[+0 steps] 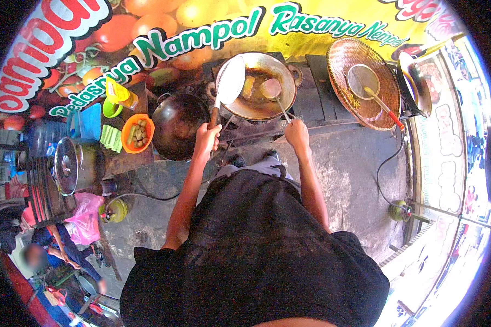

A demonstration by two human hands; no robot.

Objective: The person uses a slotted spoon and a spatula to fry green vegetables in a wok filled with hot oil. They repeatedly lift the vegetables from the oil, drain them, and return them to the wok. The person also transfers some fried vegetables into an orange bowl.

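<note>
My left hand (207, 139) grips the wooden handle of a wide skimmer (231, 79). Its pale, glaring head is over the left side of a wok (262, 114) with two loop handles. Brown oil lies in the wok, along with a golden piece of food (248, 86). In my right hand (297, 135) is the metal handle of a ladle or spatula (271, 88), whose head reaches into the oil. A pinkish surface shows at that head; whether it is food or bare metal cannot be told.
Left of the stove are a dark wok (180, 131), an orange bowl (138, 137) of food pieces and a lidded pot (75, 165). At right, a woven basket (335, 81) holds a strainer (363, 81). Green gas cylinders (115, 211) stand on the floor. A person (67, 249) sits at lower left.
</note>
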